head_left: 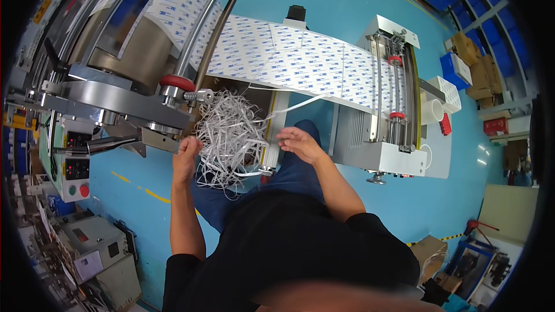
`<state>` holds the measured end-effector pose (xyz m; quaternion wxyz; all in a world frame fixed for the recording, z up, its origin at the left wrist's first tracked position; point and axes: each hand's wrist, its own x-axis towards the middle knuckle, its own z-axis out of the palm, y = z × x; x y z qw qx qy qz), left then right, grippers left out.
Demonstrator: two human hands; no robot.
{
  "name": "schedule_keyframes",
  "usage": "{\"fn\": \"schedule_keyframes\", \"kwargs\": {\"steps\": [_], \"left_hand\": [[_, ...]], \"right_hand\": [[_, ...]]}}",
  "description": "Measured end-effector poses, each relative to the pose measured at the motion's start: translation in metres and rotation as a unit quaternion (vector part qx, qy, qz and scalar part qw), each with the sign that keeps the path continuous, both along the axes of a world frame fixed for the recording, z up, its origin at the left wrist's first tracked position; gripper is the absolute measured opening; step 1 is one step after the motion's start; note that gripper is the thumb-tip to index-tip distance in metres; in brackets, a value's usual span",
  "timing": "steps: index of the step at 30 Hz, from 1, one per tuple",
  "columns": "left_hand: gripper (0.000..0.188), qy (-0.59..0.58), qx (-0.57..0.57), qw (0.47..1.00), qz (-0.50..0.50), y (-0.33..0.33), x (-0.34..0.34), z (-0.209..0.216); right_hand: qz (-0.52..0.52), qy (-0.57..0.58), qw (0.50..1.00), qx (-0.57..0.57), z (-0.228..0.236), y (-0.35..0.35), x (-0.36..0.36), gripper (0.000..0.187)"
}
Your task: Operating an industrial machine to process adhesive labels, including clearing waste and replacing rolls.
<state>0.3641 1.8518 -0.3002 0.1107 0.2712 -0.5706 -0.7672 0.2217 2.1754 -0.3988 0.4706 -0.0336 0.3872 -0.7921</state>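
1. Stretching rightward: blue-printed white web (306, 60); one narrow white strip (298, 105) trailing;
2. Tangled white strips (231, 136): heaped beside web's near-left edge; apparently much removed, some remaining;
3. Left hand (186, 156): curled, hold unclear; right hand (300, 143): half-open, seemingly empty.

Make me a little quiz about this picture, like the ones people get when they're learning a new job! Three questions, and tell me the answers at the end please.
1. Pick one. In the picture, where is the tangle of white strips?
a) between the left hand and the right hand
b) to the right of both hands
c) on top of the person's head

2. True or false? The wide patterned sheet is higher in the picture than both hands.

3. What colours are the two round buttons side by side, at the far left of the picture?

Key:
1. a
2. True
3. Green and red
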Motion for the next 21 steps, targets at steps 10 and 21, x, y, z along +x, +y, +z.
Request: {"fn": "schedule_keyframes", "kwargs": {"steps": [10,21], "left_hand": [[0.022,-0.048,-0.154,0.983,-0.091,-0.037,0.024,0.008],[0.02,-0.005,0.053,0.998,-0.031,-0.059,0.085,-0.03]], "right_hand": [[-0.098,-0.009,0.995,-0.007,0.023,-0.084,-0.022,0.029],[-0.005,-0.031,0.981,-0.192,0.056,-0.119,-0.005,0.022]]}}
